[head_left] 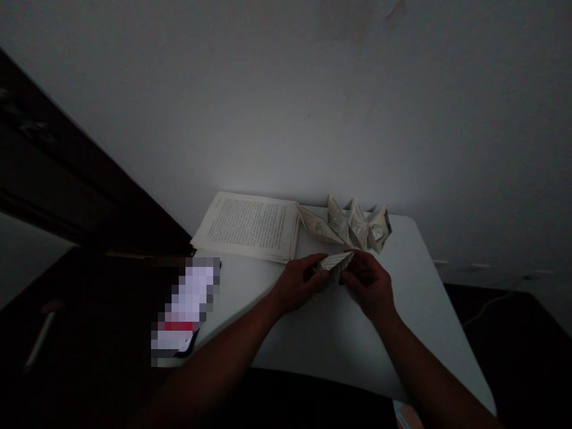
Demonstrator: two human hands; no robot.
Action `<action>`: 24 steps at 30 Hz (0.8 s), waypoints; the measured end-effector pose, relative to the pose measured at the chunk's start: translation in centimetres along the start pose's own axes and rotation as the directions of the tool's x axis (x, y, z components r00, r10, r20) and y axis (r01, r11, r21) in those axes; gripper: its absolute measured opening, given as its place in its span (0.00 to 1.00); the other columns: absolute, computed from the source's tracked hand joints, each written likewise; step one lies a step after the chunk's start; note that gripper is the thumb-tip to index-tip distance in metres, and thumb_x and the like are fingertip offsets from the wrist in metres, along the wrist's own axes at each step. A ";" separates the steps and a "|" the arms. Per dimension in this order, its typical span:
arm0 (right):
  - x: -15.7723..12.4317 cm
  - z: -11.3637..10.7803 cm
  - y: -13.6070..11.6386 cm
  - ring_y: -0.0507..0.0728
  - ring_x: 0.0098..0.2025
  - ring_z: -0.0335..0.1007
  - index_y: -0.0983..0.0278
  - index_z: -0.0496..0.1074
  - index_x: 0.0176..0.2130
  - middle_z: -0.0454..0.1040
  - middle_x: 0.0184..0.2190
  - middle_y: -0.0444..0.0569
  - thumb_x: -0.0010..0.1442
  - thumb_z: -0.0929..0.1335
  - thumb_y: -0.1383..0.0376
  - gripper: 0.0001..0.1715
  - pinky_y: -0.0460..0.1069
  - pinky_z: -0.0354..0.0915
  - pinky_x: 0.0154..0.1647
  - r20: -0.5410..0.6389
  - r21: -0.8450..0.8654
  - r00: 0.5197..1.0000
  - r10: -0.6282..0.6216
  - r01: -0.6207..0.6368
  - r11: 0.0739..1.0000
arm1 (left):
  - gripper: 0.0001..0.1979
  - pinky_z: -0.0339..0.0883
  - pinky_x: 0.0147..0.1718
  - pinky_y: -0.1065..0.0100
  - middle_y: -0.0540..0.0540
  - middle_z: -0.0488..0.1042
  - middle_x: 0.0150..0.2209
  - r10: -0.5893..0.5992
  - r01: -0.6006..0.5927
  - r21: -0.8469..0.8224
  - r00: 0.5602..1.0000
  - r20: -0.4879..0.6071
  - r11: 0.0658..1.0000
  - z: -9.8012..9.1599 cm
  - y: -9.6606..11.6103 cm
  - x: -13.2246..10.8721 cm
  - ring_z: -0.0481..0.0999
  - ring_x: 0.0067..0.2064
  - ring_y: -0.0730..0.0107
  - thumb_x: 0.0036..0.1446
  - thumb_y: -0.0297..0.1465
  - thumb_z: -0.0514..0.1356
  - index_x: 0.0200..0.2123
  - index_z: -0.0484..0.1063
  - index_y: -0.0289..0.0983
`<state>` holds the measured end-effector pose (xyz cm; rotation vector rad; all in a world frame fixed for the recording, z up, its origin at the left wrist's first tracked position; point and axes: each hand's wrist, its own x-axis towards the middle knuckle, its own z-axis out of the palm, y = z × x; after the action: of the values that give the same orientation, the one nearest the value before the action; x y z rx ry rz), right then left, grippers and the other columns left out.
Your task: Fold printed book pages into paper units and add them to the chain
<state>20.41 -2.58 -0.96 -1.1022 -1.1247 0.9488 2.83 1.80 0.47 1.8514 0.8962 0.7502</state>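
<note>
Between my two hands is a small piece of folded printed paper (336, 261), held above the front part of the white table. My left hand (300, 281) is closed on its left side, thumb and fingers pinching it. At its right end my right hand (370, 281) pinches the paper too, fingers curled. Just beyond my hands, several folded paper boats (338, 220) made from printed pages stand side by side. A stack of loose printed pages (250, 226) lies to their left, near the wall.
A phone (190, 307) with a blurred-out screen lies at the table's left edge. The white table (420, 310) stands against a pale wall (286, 107). A dark door frame (102, 161) is on the left. A cable (487, 307) runs at the right.
</note>
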 end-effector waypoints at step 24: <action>0.4 -0.3 -0.4 0.59 0.34 0.72 0.62 0.74 0.42 0.76 0.33 0.51 0.59 0.60 0.62 0.17 0.52 0.69 0.36 0.320 -0.234 0.931 0.175 -0.102 0.967 | 0.27 0.68 0.31 0.68 0.45 0.74 0.31 -0.009 -0.012 -0.332 0.998 -0.061 0.943 0.3 -0.2 -0.2 0.73 0.29 0.71 0.54 0.41 0.59 0.54 0.67 0.32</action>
<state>20.78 -2.30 -0.51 -1.2351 -1.4715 1.1823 2.93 1.51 0.16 1.5374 0.7540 0.9044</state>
